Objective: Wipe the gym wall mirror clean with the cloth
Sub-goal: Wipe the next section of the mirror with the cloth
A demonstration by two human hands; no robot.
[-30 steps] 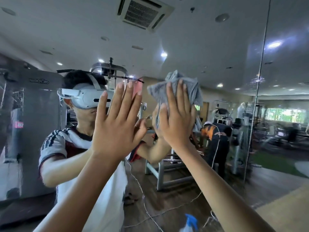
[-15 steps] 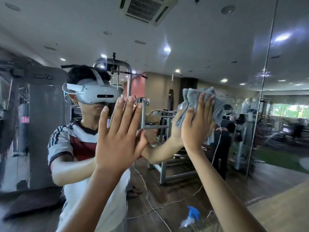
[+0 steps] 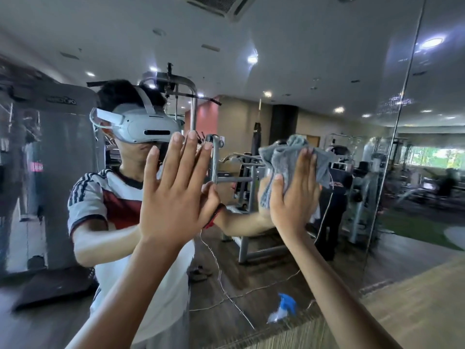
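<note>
1. A gym wall mirror (image 3: 327, 71) fills the view, made of panels that meet at a thin vertical seam (image 3: 402, 122) on the right, with a wood-toned floor strip (image 3: 415, 298) running along its foot.
2. Nearest the camera, two bare forearms reach up and forward to the glass, the hands well apart.
3. The left hand (image 3: 173, 197) lies flat against the mirror, fingers straight and slightly spread, holding nothing.
4. The right hand (image 3: 294, 195) presses a crumpled grey cloth (image 3: 289, 157) to the glass at about head height, its fingers straight over the fabric and its thumb lying along the cloth's left edge.
5. The cloth bunches out above and on both sides of that hand.
6. In the reflection, a person in a white, red and black striped-sleeve shirt wears a white headset (image 3: 143, 127) and meets both palms at the glass.
7. Low in the reflection, a spray bottle (image 3: 284, 308) with a blue trigger head stands on the floor, near a white cable (image 3: 226, 293) trailing across dark boards.
8. Farther back stand a grey weight machine (image 3: 50, 172), a steel cable frame (image 3: 193, 102), a hanging punch bag (image 3: 256, 139) and a figure in dark clothes (image 3: 332, 210).
9. Overhead, a ceiling vent (image 3: 221, 6) and recessed lights show.
</note>
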